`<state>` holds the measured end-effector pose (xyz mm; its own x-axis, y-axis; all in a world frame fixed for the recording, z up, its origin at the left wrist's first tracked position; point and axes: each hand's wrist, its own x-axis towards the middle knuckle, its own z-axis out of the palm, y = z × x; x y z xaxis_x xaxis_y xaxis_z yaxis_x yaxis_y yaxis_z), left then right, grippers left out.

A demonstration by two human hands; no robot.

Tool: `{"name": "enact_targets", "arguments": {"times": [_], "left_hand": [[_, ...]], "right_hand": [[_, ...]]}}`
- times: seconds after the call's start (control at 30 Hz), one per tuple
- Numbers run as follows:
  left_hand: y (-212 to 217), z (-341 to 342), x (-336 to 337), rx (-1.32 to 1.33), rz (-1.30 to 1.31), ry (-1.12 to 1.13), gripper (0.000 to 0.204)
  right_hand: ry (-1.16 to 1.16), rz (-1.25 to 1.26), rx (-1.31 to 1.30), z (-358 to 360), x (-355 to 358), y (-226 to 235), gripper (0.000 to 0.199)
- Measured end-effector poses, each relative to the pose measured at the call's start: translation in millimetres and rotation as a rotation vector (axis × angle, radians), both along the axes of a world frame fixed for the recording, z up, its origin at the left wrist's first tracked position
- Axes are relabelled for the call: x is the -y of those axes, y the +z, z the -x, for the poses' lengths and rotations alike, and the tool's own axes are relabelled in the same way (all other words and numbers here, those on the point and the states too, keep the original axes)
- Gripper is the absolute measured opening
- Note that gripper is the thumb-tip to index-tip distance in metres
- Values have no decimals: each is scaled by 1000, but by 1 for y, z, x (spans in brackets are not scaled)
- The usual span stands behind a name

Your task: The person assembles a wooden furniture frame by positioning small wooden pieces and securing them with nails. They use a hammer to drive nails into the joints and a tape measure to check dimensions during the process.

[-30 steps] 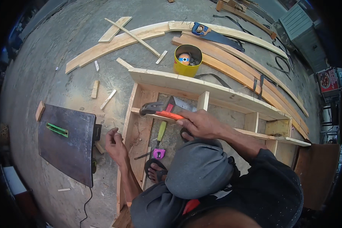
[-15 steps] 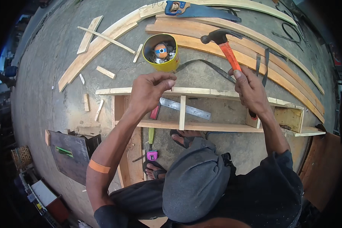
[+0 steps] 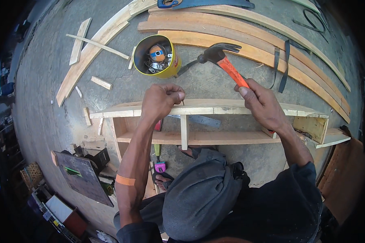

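Wooden frame point(image 3: 215, 108) lies on the concrete floor point(image 3: 48, 117), and the left hand point(image 3: 161, 101) pinches a small nail point(image 3: 183, 102) upright on its top rail. Right hand point(image 3: 263, 104) has its grip wrapped tight around an orange-handled hammer point(image 3: 225, 60), head raised just beside a yellow can point(image 3: 171, 71).

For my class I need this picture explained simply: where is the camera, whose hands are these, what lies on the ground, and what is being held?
There is no machine here, only a person working with bare hands. The single picture comes from a wide fisheye camera worn on the person's head, looking down, so straight boards appear curved and the dark cap shows at the bottom.

The left hand pinches a small nail upright on the top edge of a wooden frame that lies on the concrete floor. The right hand grips a claw hammer by its orange handle, its head raised above the frame.

Beyond the frame stand a yellow tin holding small hardware, several long planks, loose wood offcuts and a handsaw. At lower left lies a dark board.
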<state>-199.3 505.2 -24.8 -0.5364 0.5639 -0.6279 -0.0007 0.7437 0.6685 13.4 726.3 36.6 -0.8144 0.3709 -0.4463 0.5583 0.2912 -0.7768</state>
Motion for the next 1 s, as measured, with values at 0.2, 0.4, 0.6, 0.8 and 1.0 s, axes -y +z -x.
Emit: {"name": "enact_targets", "arguments": {"times": [0.2,0.4,0.6,0.8,1.0], "left_hand": [[11,-3,-4,37,4,86,14],[10,-2,-4,117,4,117,14],[8,-3,-6,27,102,31,16],[10,-1,-7,2,135,-15,17],[9,-1,-4,11,156,-26,17]], "right_hand": [[94,-27,-6,14,-8,-1,39],[266,-15,83,26,-12,3,36],[395,86,90,38,-12,9,44],[335,3,54,53,-13,18,46],[482,-14,89,63,-24,22,47]]}}
